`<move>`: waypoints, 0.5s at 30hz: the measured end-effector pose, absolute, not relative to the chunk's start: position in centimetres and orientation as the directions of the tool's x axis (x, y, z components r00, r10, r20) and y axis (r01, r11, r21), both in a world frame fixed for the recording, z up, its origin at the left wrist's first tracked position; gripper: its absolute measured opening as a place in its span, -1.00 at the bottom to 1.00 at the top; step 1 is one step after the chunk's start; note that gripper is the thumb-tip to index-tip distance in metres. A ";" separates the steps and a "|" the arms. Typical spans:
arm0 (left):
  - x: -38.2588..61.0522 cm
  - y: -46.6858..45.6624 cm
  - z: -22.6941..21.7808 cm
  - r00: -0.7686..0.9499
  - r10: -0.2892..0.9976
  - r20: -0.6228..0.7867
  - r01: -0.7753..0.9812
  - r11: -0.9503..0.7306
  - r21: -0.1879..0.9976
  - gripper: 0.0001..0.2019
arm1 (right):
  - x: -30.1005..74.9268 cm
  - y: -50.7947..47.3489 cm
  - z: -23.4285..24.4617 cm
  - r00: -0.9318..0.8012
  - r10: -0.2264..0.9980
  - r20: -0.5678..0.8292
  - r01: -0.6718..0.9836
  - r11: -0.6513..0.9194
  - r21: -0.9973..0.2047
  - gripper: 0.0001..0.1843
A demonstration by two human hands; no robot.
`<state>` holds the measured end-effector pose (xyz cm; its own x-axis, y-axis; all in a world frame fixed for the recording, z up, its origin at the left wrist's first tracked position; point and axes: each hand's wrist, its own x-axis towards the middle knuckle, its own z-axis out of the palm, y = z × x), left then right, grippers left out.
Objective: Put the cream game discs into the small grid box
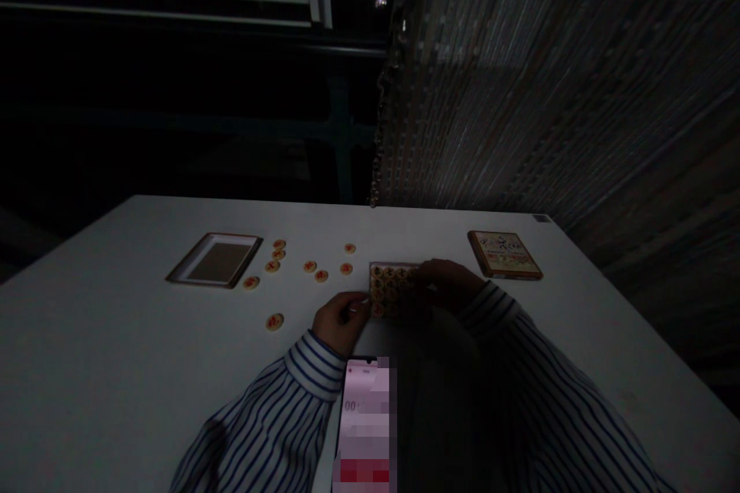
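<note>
A shallow tray point(386, 306) holds rows of round xiangqi pieces point(378, 294) with dark and some red characters. My left hand point(342, 321) is at the tray's left edge, thumb and forefinger pinched together there. Over the tray's right side, my right hand point(448, 281) bends its fingers down onto the pieces. Shadow hides its fingertips, so what they hold cannot be made out. Loose pieces with red characters lie left of the tray, among them one xiangqi piece point(346, 269) close to it and another point(274, 321) nearer me.
A brown-rimmed open box part point(215, 262) lies at the left of the white table point(144, 370). A printed box lid point(507, 254) is at the right. A lit phone point(364, 416) lies in front of me. Behind hangs a string curtain point(491, 92).
</note>
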<state>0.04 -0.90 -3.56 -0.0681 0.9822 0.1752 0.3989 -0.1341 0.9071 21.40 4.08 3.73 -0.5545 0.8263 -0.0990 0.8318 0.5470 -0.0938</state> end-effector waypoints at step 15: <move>-0.1 -0.8 -3.9 -0.059 0.980 0.191 0.407 -0.151 0.901 -0.74 | 22.1 3.6 5.8 -0.511 0.856 -0.073 0.858 0.504 -0.100 -0.74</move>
<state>-0.07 -0.82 -3.92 -0.0586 0.9798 0.1912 0.4075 -0.1514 0.9006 22.15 3.60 5.82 -0.5112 0.8564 -0.0731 0.8581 0.5036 -0.1003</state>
